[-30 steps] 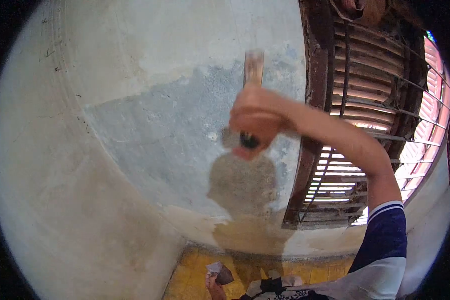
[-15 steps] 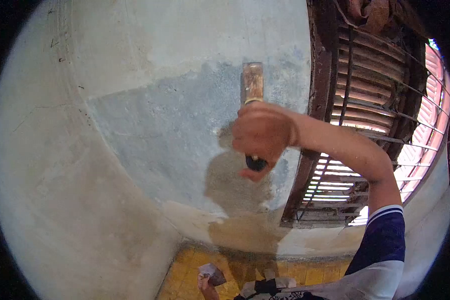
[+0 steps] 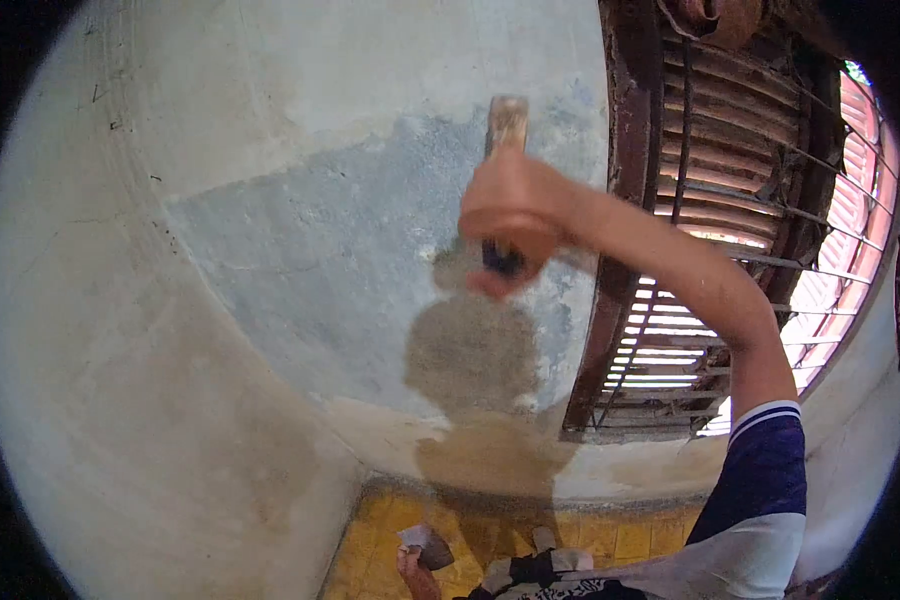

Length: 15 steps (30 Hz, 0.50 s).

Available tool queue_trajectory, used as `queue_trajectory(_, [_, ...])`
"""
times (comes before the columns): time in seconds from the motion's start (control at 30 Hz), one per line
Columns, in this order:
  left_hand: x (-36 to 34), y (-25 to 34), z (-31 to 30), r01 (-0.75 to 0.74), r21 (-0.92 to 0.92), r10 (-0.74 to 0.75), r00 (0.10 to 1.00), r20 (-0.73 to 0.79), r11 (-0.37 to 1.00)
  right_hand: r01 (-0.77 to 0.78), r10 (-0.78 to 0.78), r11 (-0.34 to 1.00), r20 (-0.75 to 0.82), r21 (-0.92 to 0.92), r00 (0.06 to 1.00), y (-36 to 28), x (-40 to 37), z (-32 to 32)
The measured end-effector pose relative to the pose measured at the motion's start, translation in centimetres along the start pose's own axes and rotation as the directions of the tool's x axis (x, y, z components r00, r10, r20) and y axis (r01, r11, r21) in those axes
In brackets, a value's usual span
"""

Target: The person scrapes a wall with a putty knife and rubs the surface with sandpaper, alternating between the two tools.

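My right hand (image 3: 518,215) is closed round the black handle of a scraper (image 3: 508,122), raised in front of the wall. The scraper's broad, worn blade points up and lies at or very near the upper part of a grey-blue patch (image 3: 360,220) where the pale top coat is absent. Motion blurs the hand a little. Low in the view, my left hand (image 3: 413,570) pinches a folded greyish sheet (image 3: 430,547) that looks like sandpaper, held away from the wall.
A dark-framed louvered window (image 3: 730,150) with metal bars stands right of the patch, close to my forearm. Another wall (image 3: 170,420) meets this one at a corner on the left. Below lies a yellow tiled floor (image 3: 380,520). My shadow (image 3: 470,360) falls on the wall.
My right hand has moved upward with the scraper, its blade now higher on the wall. My left hand keeps its hold on the sheet, with little movement.
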<state>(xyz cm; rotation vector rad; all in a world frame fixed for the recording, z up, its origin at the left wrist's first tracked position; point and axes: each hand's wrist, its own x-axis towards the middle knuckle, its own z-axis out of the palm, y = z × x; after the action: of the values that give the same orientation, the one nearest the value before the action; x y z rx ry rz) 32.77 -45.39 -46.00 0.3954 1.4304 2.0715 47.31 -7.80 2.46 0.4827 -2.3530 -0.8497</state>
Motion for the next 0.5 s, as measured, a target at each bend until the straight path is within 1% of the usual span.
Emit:
queue_trajectory(0.07, [0.1, -0.1, -0.2, -0.001, -0.003, 0.001, 1.0, 0.004, 1.0, 0.018, -0.034, 0.989, 0.109, 0.148, 0.993, -2.3, 0.7, 0.2])
queue_trajectory(0.1, [0.0, -0.1, -0.3, -0.003, -0.004, 0.003, 1.0, 0.006, 1.0, 0.048, -0.042, 0.987, -0.042, 0.151, 0.998, -0.1, -0.3, 1.9])
queue_trajectory(0.17, [-0.4, 0.1, -0.6, 0.011, -0.002, -0.011, 1.0, 0.018, 1.0, 0.003, -0.007, 0.998, -0.073, -0.055, 0.997, 3.0, -1.5, 0.6])
queue_trajectory(0.2, [-0.5, 0.1, -0.7, 0.02, 0.002, -0.02, 0.999, 0.025, 1.0, -0.023, 0.009, 0.987, -0.093, -0.157, 0.996, 3.4, -1.5, 0.1])
queue_trajectory(0.23, [-0.5, 0.5, -0.6, 0.024, -0.004, -0.024, 0.999, 0.036, 1.0, -0.025, 0.008, 0.991, -0.131, -0.131, 0.991, 2.8, -1.4, 0.2])
queue_trajectory(0.3, [-0.6, 0.3, -0.7, 0.018, 0.007, -0.018, 0.998, 0.056, 1.0, 0.021, -0.013, 0.998, -0.136, 0.059, 0.991, 0.0, -0.6, 0.9])
queue_trajectory(0.33, [1.4, -3.5, 0.1, -0.351, -0.03, 0.346, 0.932, -0.113, 0.936, 0.048, -0.027, 0.987, -0.139, 0.151, 0.99, -1.3, -0.1, 1.1])
queue_trajectory(0.37, [3.5, -7.3, 1.0, -0.664, 0.055, 0.652, 0.711, -0.263, 0.746, 0.082, -0.072, 0.978, -0.058, 0.194, 0.996, -1.9, 0.2, 1.4])
queue_trajectory(0.4, [3.7, -8.1, 0.1, -0.647, -0.016, 0.622, 0.74, -0.258, 0.763, 0.063, -0.054, 0.993, -0.092, 0.099, 0.994, -0.7, 0.0, 1.2])
queue_trajectory(0.43, [3.9, -8.2, -0.3, -0.625, -0.087, 0.59, 0.767, -0.253, 0.776, 0.033, -0.032, 0.999, -0.129, 0.008, 0.991, 1.1, -0.4, 0.9])
queue_trajectory(0.47, [2.7, -6.5, -3.8, -0.214, -0.253, 0.215, 0.976, -0.025, 0.944, -0.003, -0.01, 0.997, -0.167, -0.081, 0.986, 1.9, -0.8, 0.8])
queue_trajectory(0.5, [1.7, -4.7, -5.3, 0.259, -0.299, -0.189, 0.951, 0.246, 0.919, -0.02, 0.009, 0.998, -0.187, -0.054, 0.982, 1.4, -0.9, 0.8])
